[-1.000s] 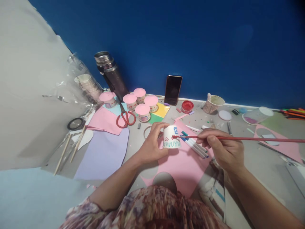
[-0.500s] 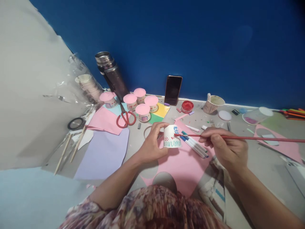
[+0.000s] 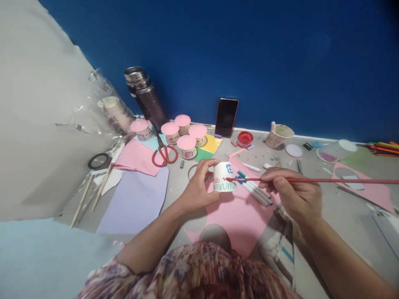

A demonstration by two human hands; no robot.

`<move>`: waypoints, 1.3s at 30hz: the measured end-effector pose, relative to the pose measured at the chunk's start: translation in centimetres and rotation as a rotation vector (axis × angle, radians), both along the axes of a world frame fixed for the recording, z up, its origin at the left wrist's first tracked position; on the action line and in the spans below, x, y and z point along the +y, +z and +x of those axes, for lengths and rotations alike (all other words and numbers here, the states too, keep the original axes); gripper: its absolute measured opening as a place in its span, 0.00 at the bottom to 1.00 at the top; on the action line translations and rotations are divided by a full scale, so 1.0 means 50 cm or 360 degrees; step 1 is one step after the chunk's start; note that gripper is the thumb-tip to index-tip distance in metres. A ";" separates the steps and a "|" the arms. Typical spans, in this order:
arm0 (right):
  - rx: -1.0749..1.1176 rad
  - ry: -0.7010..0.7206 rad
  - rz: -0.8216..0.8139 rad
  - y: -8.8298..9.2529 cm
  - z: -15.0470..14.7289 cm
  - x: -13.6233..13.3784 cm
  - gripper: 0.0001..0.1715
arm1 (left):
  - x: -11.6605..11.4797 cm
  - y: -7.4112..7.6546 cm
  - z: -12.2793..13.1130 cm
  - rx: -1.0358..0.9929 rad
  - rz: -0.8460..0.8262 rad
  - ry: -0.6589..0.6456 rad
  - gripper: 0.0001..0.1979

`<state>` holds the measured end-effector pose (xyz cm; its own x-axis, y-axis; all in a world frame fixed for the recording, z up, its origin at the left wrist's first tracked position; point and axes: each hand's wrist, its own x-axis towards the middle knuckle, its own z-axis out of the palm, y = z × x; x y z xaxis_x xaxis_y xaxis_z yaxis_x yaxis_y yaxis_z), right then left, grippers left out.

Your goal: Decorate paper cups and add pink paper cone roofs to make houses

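My left hand [image 3: 201, 185] grips a small white paper cup [image 3: 222, 171] upside down, its wide rim at the bottom. A blue window, green grass strokes and red dots mark the cup's side. Between the fingers and thumb of my right hand [image 3: 294, 193] is a long red paintbrush [image 3: 330, 181]. Its red-coated tip meets the cup's side by the red dots. Behind the cup lie several white markers [image 3: 257, 193] on a pink paper sheet [image 3: 235, 224] with round cut-outs. An open pot of red paint [image 3: 245, 139] stands farther back.
Several decorated cups with pink paper tops [image 3: 187, 143] stand beyond my left hand, near red-handled scissors [image 3: 165, 155]. A steel flask [image 3: 149, 101] and a phone [image 3: 227, 117] are by the blue wall. Lilac paper [image 3: 137, 203] lies left, a patterned cup [image 3: 278, 137] right.
The brush tip has moved slightly left and down along the cup, and my right hand has shifted a little left with it. The cup is still in my left hand, barely moved.
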<state>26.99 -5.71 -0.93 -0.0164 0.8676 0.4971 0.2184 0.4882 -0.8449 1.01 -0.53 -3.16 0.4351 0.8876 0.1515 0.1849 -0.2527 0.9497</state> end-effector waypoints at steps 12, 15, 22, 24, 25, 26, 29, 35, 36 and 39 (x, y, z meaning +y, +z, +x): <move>0.0030 0.0017 0.0003 -0.001 -0.008 0.001 0.13 | -0.001 0.006 0.002 0.0062 -0.0004 -0.0012 0.35; -0.0012 0.0039 0.0014 -0.001 -0.010 0.000 0.13 | -0.001 0.008 0.002 0.0073 0.0014 -0.0018 0.35; 0.0067 -0.0059 -0.0003 0.004 -0.001 -0.004 0.12 | -0.001 0.011 0.002 0.0069 -0.0006 -0.0001 0.35; 0.0137 -0.0136 -0.0032 0.005 0.003 -0.004 0.12 | -0.002 0.012 0.003 0.0052 -0.0031 0.0001 0.35; 0.0170 -0.0165 -0.0054 0.005 0.004 -0.004 0.12 | -0.002 0.012 0.003 0.0043 -0.0042 0.0003 0.36; 0.0202 -0.0187 -0.0077 0.005 0.005 -0.003 0.12 | -0.002 0.012 0.003 0.0037 -0.0048 0.0008 0.36; 0.0241 -0.0180 -0.0096 0.004 0.005 -0.002 0.12 | -0.003 0.012 0.004 0.0032 -0.0035 0.0019 0.36; 0.0097 -0.0138 -0.0041 0.006 0.001 -0.001 0.12 | -0.003 0.008 0.002 0.0041 -0.0011 0.0002 0.36; 0.0090 -0.0144 -0.0035 0.006 0.001 -0.001 0.12 | -0.003 0.007 0.002 0.0041 -0.0008 -0.0004 0.36; 0.0082 -0.0144 -0.0017 0.007 0.000 -0.001 0.13 | -0.002 0.005 0.001 0.0056 0.0017 -0.0026 0.36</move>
<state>26.98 -5.75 -0.57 0.0877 0.8695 0.4861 0.2172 0.4595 -0.8612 1.08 -0.65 -2.89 0.4550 0.8786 0.1453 0.2139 -0.2662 0.9399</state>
